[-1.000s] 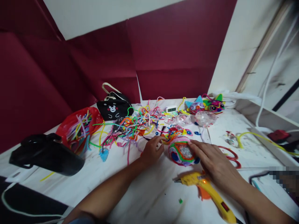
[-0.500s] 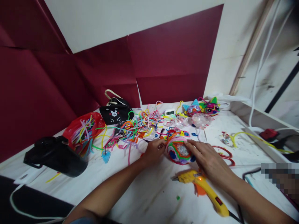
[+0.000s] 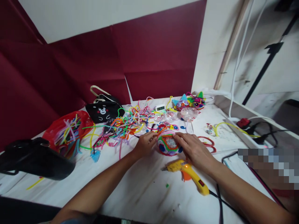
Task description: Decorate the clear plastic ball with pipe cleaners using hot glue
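Observation:
A round ball [image 3: 171, 143] wrapped in coloured pipe cleaners, with green, orange and pink bands round a clear patch, rests on the table between my hands. My left hand [image 3: 145, 144] has its fingers curled and pressed against the ball's left edge; their tips are partly hidden. From the right, my right hand [image 3: 195, 148] lays its fingers over the ball's top and side, holding it. Just in front lies a yellow hot glue gun [image 3: 190, 174], its nozzle pointing left and a small orange light lit, below my right hand. Red-handled scissors [image 3: 207, 143] lie partly behind that hand.
A tangle of pipe cleaners [image 3: 130, 123] spreads behind, beside a red bag [image 3: 86, 119] of more. A black flask [image 3: 53, 161] lies at left. Clear plastic domes [image 3: 189, 114] and finished animal heads [image 3: 197, 101] stand at the back. A power strip [image 3: 243, 133] and cables run along the right.
The view has swung to the right, so everything appears further left. Both hands stay on the ball, with little visible movement against it.

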